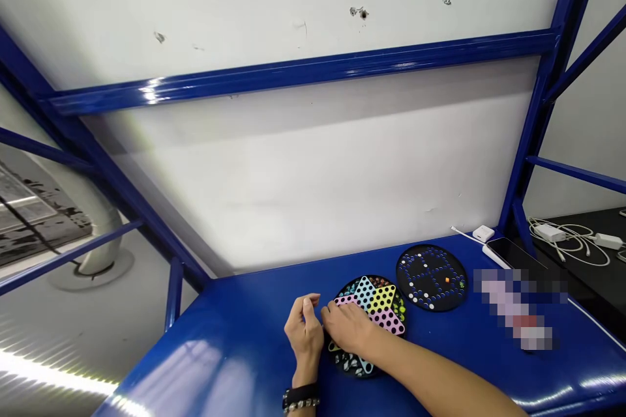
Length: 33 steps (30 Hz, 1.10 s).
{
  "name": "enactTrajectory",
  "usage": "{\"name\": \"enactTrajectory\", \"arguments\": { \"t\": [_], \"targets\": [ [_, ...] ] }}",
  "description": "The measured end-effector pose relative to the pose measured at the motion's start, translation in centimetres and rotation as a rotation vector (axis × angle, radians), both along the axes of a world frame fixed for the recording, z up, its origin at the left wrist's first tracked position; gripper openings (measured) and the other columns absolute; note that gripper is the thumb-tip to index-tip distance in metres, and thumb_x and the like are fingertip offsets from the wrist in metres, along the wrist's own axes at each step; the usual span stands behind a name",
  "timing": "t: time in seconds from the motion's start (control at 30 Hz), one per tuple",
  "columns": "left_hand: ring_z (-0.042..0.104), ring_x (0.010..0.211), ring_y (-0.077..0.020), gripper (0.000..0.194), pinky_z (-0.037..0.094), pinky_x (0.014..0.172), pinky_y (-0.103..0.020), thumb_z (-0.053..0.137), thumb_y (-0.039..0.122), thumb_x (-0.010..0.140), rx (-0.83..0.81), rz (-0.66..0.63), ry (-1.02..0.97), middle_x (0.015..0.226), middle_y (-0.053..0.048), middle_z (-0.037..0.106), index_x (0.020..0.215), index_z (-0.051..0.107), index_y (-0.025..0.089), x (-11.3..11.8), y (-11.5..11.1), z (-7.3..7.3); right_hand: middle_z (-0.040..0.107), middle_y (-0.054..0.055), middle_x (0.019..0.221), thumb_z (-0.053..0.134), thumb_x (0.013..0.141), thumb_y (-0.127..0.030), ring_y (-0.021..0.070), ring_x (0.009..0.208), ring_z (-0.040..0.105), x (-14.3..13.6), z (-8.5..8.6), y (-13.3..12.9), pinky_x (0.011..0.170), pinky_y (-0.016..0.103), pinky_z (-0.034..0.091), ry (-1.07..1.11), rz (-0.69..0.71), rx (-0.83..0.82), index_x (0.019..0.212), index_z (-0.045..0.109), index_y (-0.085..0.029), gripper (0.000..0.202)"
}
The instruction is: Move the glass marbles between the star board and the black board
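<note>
A round black Chinese checkers board (366,294) with a pastel star of dark holes lies on the blue table. Coloured marbles sit in pockets around its rim: yellow-green on the right, clear or white ones at the near side. My right hand (348,326) reaches over the board's left part, fingers bent down at its left edge; their tips are mostly hidden. Just left of the board, my left hand (304,329) is raised with curled fingers and the thumb against them. Whatever it may hold is hidden. A dark bracelet and a beaded one circle the left wrist.
A second round black board (431,279) with a few white pieces and an orange piece lies behind right. Farther right are a white charger (483,233), a dark phone (516,254) and a pixelated patch. Blue metal bars (303,71) frame the blue table (254,319) against a white wall.
</note>
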<state>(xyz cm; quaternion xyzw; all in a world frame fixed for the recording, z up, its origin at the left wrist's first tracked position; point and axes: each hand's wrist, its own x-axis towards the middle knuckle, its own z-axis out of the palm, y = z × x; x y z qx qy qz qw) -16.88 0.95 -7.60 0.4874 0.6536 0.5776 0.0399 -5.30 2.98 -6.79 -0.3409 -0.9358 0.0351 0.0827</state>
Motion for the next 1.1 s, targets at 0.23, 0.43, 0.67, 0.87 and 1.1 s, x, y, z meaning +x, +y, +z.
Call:
{"name": "enactTrajectory", "arguments": {
  "t": [0.23, 0.43, 0.67, 0.87, 1.1],
  "targets": [
    [0.069, 0.075, -0.0217, 0.042, 0.056, 0.071, -0.032, 0.039, 0.048, 0.092, 0.005, -0.006, -0.008, 0.078, -0.006, 0.072, 0.077, 0.067, 0.021, 0.0, 0.0, 0.1, 0.070, 0.012, 0.100, 0.050, 0.098, -0.023, 0.0231, 0.074, 0.071, 0.1, -0.2, 0.2, 0.062, 0.034, 0.058, 0.046, -0.033, 0.029, 0.114, 0.055, -0.015, 0.018],
    [0.069, 0.075, -0.0197, 0.042, 0.055, 0.071, -0.029, 0.038, 0.046, 0.093, 0.003, -0.004, -0.010, 0.078, -0.005, 0.072, 0.077, 0.067, 0.020, 0.0, -0.1, 0.0, 0.073, 0.010, 0.094, 0.052, 0.093, -0.013, 0.0252, 0.075, 0.073, 0.0, -0.5, 0.4, 0.063, 0.035, 0.058, 0.013, -0.001, 0.019, 0.113, 0.056, -0.016, 0.021],
    [0.068, 0.075, -0.0196, 0.042, 0.054, 0.070, -0.029, 0.039, 0.046, 0.093, 0.010, 0.001, 0.011, 0.079, -0.005, 0.072, 0.078, 0.067, 0.020, -0.2, 0.1, -0.3, 0.073, 0.010, 0.098, 0.049, 0.094, -0.014, 0.0254, 0.078, 0.074, -0.8, -0.1, 0.8, 0.065, 0.036, 0.059, 0.041, -0.020, 0.008, 0.124, 0.054, -0.017, 0.030],
    [0.067, 0.074, -0.0203, 0.046, 0.054, 0.068, -0.031, 0.036, 0.049, 0.095, 0.007, 0.014, 0.025, 0.076, -0.005, 0.071, 0.077, 0.067, 0.019, -0.4, -0.1, -0.3, 0.068, 0.013, 0.109, 0.058, 0.089, -0.015, 0.0251, 0.085, 0.070, -1.7, -0.2, 0.8, 0.071, 0.037, 0.059, 0.086, -0.050, 0.035, 0.129, 0.053, -0.016, 0.040],
    [0.068, 0.074, -0.0209, 0.047, 0.055, 0.069, -0.032, 0.036, 0.051, 0.095, 0.013, -0.011, 0.024, 0.077, -0.006, 0.071, 0.077, 0.066, 0.019, -0.1, -0.3, 0.0, 0.065, 0.013, 0.111, 0.060, 0.086, -0.018, 0.0267, 0.099, 0.063, 0.0, 0.5, -0.7, 0.088, 0.039, 0.053, 0.148, -0.029, 0.008, 0.114, 0.060, -0.015, 0.028]
  ]
}}
